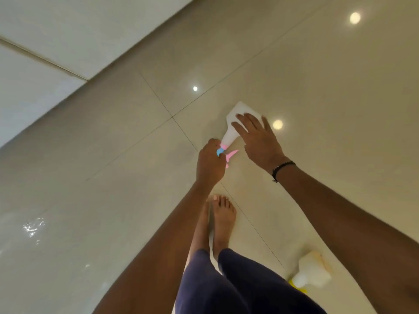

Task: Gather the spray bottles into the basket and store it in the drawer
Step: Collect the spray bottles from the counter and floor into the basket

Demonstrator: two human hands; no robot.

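Observation:
A white spray bottle with a pink trigger and blue nozzle (233, 116) is in the middle of the view, above the glossy tiled floor. My left hand (209, 162) is closed around its spray head. My right hand (256, 139) lies over the bottle's white body with the fingers spread. A second white spray bottle with a yellow head (311, 273) lies on the floor at the lower right, beside my right forearm. No basket or drawer is in view.
Beige floor tiles (113, 200) reflect ceiling lights. A white wall or cabinet face (45, 53) runs along the upper left. My bare feet (221, 218) and dark blue trousers fill the lower middle.

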